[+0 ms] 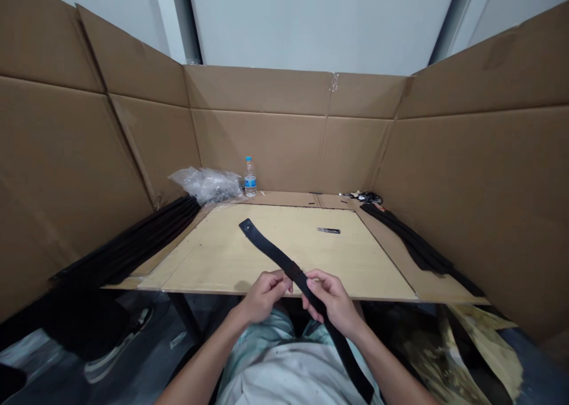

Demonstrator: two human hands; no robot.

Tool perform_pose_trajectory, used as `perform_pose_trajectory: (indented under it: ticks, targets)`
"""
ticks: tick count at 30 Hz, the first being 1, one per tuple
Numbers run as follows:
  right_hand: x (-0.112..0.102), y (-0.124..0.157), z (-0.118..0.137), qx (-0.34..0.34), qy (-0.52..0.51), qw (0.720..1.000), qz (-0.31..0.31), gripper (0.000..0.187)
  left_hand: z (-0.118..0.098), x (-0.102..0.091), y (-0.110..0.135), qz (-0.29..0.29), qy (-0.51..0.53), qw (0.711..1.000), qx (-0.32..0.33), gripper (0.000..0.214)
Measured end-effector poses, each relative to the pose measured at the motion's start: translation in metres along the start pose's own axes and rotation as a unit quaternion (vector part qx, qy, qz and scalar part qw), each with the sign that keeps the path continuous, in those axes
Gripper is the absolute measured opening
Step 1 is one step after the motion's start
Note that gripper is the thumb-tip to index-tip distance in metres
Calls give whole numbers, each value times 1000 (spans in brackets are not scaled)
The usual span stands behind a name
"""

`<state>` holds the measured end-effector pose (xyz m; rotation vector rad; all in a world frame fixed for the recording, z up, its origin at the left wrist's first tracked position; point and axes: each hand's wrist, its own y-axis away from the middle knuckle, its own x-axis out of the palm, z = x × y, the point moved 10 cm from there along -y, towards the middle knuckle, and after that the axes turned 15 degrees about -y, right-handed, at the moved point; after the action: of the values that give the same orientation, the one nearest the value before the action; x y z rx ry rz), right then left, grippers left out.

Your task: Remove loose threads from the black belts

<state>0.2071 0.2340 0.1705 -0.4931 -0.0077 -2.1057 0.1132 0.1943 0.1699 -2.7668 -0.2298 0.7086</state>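
Observation:
A long black strap (267,245) runs from the middle of the wooden board (364,262) back over its near edge and down across my lap. My left hand (265,295) pinches the strap from the left at the board's near edge, fingers closed on it. Just to the right, my right hand (332,301) is wrapped around the same strap. The far end of the strap lies flat on the board.
A small dark tool (329,230) lies on the board at the back right. A water bottle (250,177) and crumpled clear plastic (208,184) stand at the back left. Black strap stacks lie at left (142,239) and right (413,239). Cardboard walls (466,174) enclose the space.

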Motion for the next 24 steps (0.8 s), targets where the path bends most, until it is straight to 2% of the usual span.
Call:
perform_pose_trajectory:
  ticks: [3,6,12,15,20,24]
  targets:
    - [11,7,-3,29,5,999,41,46,6,-10,-1,-31,63,997,-16,43]
    - [23,14,-14,76,29,993,81,47,4,-19,-1,-67,56,996,-14,39]
    - [32,19,-33,129,35,986,97,49,6,-25,0,-103,69,992,-2,40]
    - [32,19,-29,120,32,988,92,49,5,-26,1,-107,72,992,-7,38]
    - [32,18,-13,66,44,993,84,44,-1,-24,1,-95,60,993,-27,33]
    - [27,18,-5,33,43,997,63,38,-5,-23,0,-100,57,993,-9,31]
